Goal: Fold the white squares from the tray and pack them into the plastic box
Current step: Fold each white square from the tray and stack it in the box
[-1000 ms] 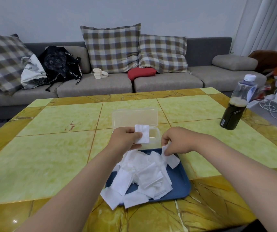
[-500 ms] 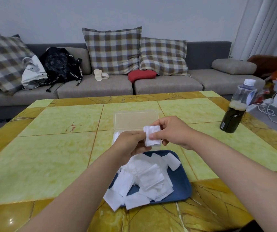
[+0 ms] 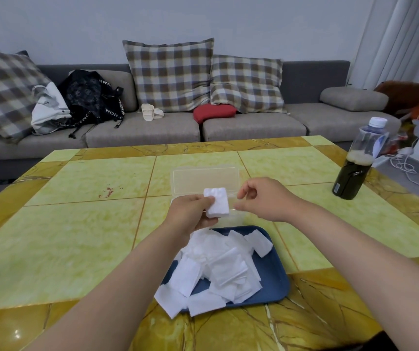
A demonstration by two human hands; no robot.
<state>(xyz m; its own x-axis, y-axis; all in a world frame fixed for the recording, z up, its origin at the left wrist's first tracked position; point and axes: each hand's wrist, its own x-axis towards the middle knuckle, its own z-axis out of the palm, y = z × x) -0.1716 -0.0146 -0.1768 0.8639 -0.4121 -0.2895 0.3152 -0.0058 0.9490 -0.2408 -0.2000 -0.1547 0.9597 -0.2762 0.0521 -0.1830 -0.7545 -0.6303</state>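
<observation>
While the left hand (image 3: 190, 215) pinches a folded white square (image 3: 217, 204) btwn thumb and fingers, the right hand (image 3: 266, 198) hangs just beside it on the right, not touching. Its fingers are loosely curled w/ nothing in them. The folded white square is held in the air over the clear plastic box (image 3: 237, 216), which sits on the table (image 3: 76, 224) just beyond the blue tray (image 3: 276, 277). The box's lid (image 3: 205, 178) is swung open to the far side. Can't tell what's inside the box, since hands and square hide most of it. The tray lies nearest the person, w/ a loose pile of white squares (image 3: 218, 267) heaped on its left and middle. A few hang over the near-left rim onto the table. Far right on the table stands a bottle (image 3: 354, 173) of dark liquid, upright, white cap, well apart from the box. Beyond the table is a grey sofa (image 3: 254, 127) w/ checked cushions (image 3: 170, 74), a black bag (image 3: 89, 97) and a small red cushion (image 3: 214, 112).
</observation>
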